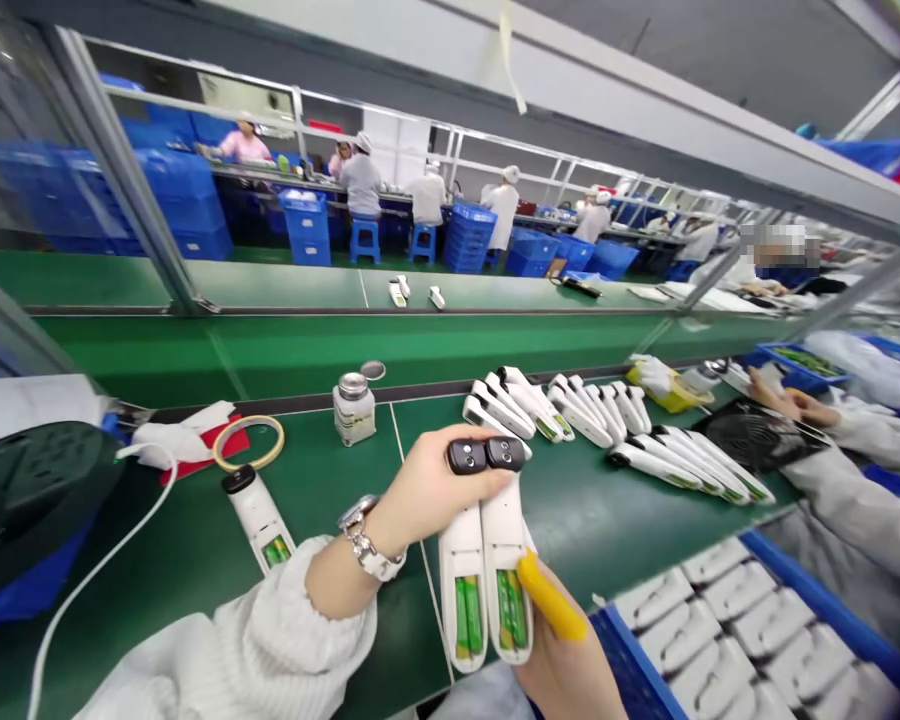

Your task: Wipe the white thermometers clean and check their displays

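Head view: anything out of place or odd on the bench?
One white device lies alone left of the left hand, apart from the neat row of devices. Its battery bay is open, like the two held devices.

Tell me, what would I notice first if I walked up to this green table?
Probably the two white devices, side by side in the middle, green batteries showing; the left hand grips their dark tops and the right hand, with a yellow fingertip cover, supports them below. Behind them lies a heap of the same white devices, and a blue tray of white covers sits at the right.
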